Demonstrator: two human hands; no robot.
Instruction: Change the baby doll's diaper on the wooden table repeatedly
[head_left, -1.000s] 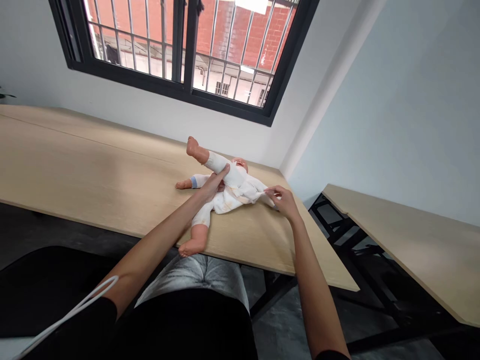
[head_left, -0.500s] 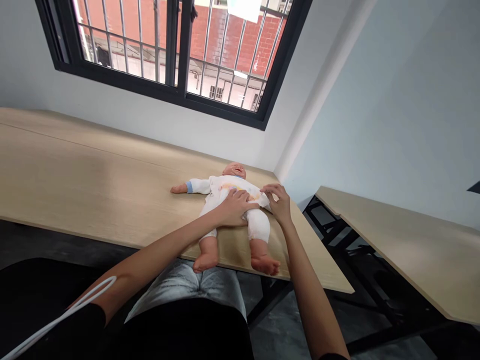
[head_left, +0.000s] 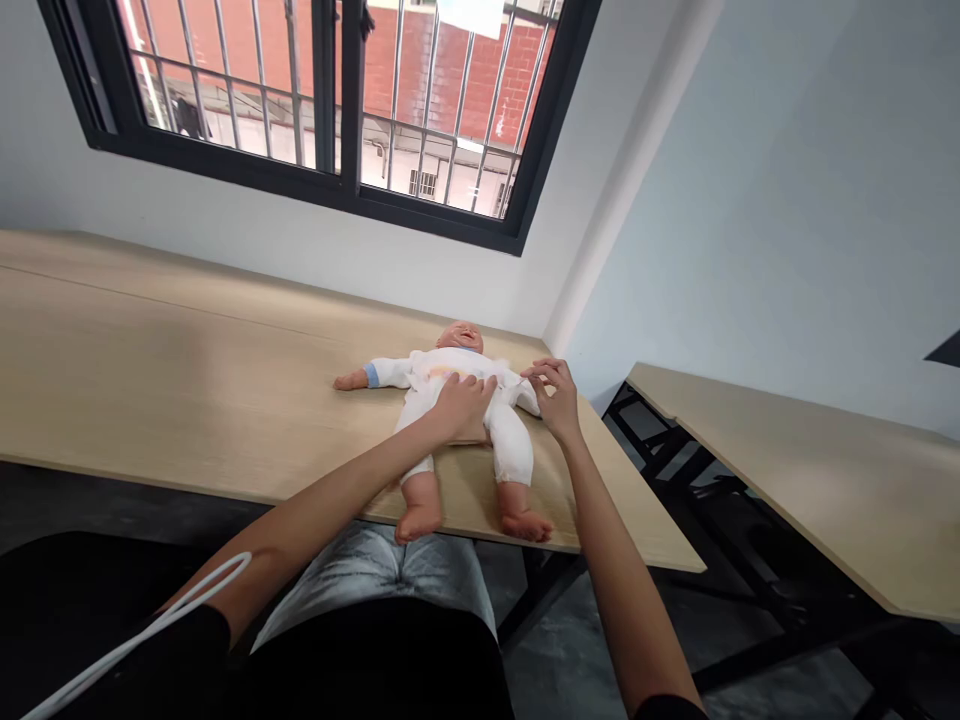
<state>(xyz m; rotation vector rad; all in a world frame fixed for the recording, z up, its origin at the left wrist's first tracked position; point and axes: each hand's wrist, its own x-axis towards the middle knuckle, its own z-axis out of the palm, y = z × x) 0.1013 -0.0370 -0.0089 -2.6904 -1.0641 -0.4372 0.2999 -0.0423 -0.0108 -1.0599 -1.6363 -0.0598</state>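
A baby doll in white clothes lies on its back on the wooden table, head toward the window, both feet at the table's near edge. My left hand rests on the doll's belly and hips, fingers bent over the cloth. My right hand is at the doll's far side, fingertips pinched on the white garment's edge near its arm.
A second wooden table stands to the right across a gap with black metal frames beneath. A barred window is behind the table. My lap sits just below the near edge, and a white cord crosses it.
The doll's raised leg has come down and it now lies flat with both legs toward me. My left hand moved from the leg to the belly; my right hand stayed at the garment's side.
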